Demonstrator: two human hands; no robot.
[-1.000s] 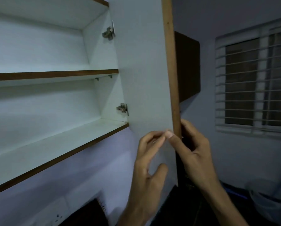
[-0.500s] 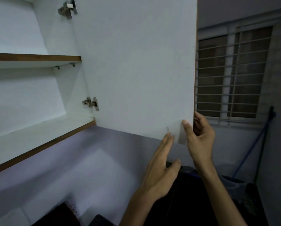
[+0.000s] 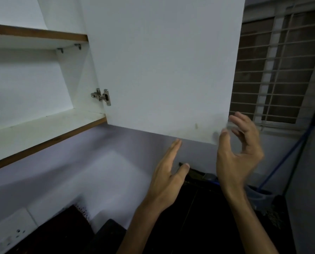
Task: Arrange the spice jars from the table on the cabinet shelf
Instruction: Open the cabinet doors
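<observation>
A white wall cabinet stands open, its door [image 3: 164, 66] swung wide to the right. The lower shelf [image 3: 43, 131] and the upper shelf [image 3: 34, 36] hold nothing that I can see. My left hand [image 3: 168, 173] is flat with fingers together, just below the door's bottom edge, not touching it. My right hand [image 3: 239, 153] is at the door's lower right corner, fingers spread and curled, blurred, off the door. No spice jars are in view.
A metal hinge [image 3: 101, 96] joins the door to the cabinet side. A barred window [image 3: 277, 70] is at the right, with a blue mop handle [image 3: 288, 154] and a bucket [image 3: 261, 198] below it. A wall socket [image 3: 12, 230] sits at lower left, above a dark counter.
The door has swung further open to the right. My right hand has let go of its edge, and my left hand has dropped below the door.
</observation>
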